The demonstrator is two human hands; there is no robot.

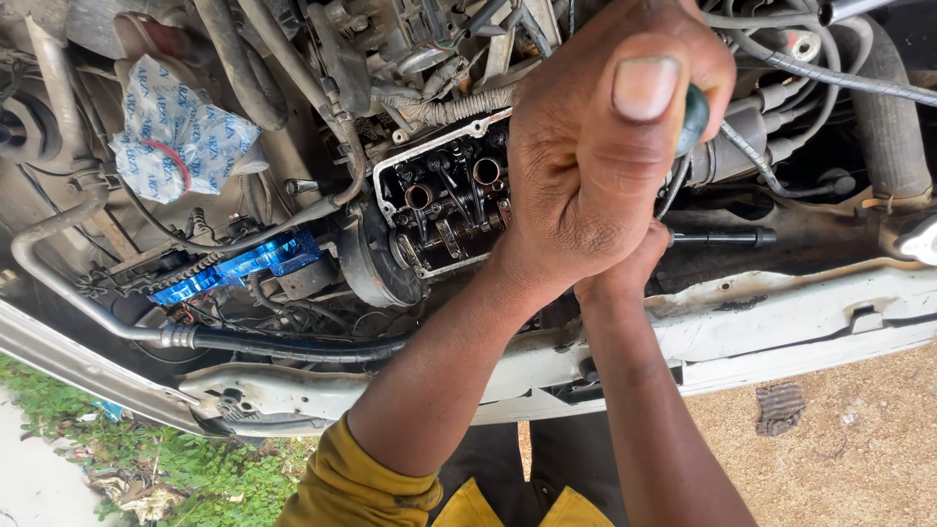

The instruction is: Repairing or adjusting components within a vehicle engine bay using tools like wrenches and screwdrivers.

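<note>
My left hand [595,156] is clenched in a fist around a dark green tool handle [694,115], thumb pointing up, above an open engine. The tool's shaft is hidden behind the hand. My right hand [630,265] sits just beneath it with curled fingers, mostly covered by the left hand; what it grips is hidden. Left of both hands lies the exposed cylinder head [444,205] with valve springs and round openings, dark and oily.
A white and blue printed plastic bag [178,137] plugs a part at upper left. A blue metal piece [244,265], hoses and cables crowd the bay. A black rod [724,237] lies right of the hands. The white front panel [791,322] borders sandy ground with a rag [780,408].
</note>
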